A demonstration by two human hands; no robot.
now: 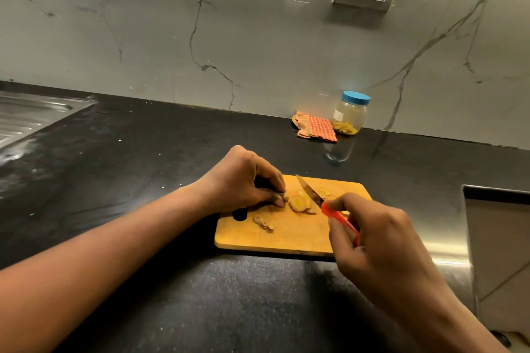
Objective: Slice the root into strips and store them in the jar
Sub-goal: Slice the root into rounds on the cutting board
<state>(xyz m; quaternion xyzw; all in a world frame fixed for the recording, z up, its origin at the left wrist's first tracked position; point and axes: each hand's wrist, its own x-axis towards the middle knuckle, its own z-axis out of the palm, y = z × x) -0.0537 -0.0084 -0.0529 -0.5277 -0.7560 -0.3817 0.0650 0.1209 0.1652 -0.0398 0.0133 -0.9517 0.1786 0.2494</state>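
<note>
Black counter, frame centre: left hand (243, 180) pinches root (298, 203); right hand (375, 235) grips knife (324, 203). Keep fingertips tucked, cuts thin.

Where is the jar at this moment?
In the head view, the jar stands right of centre at the back of the counter, against the wall, just right of the checked cloth and beyond the board.

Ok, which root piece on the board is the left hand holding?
The small brown stub pinched by the left hand. The pale cut piece lies free beside the knife, and the knobbly scrap lies untouched nearer the person.
</note>
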